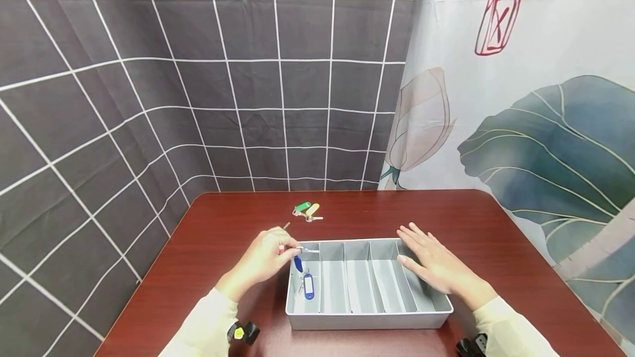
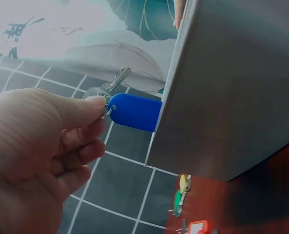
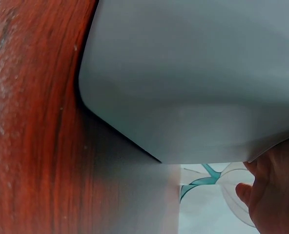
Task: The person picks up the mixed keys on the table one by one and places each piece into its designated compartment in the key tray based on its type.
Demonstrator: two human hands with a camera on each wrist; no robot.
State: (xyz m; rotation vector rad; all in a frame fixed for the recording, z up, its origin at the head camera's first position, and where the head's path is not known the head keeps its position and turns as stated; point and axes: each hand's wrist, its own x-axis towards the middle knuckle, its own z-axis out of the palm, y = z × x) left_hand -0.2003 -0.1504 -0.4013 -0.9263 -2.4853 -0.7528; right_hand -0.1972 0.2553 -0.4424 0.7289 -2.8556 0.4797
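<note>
My left hand (image 1: pixel 268 255) pinches a key (image 2: pixel 116 80) and its ring between thumb and forefinger, over the back left corner of a grey compartment tray (image 1: pixel 369 321). From that ring a blue key tag (image 2: pixel 134 112) hangs over the tray's rim. Another blue key tag (image 1: pixel 308 286), white label up, lies in the leftmost compartment. Spread flat at the tray's right rim is my right hand (image 1: pixel 436 263), fingers straight and holding nothing. The right wrist view shows mostly the tray's outer wall (image 3: pixel 193 97) and part of that hand.
Behind the tray, keys with a green tag (image 1: pixel 302 206) and a yellow tag (image 1: pixel 312 209) lie on the brown table (image 1: pixel 223 225). A red tag (image 2: pixel 198 226) is on the table near the left hand. A dark gridded curtain (image 1: pixel 297 87) stands behind.
</note>
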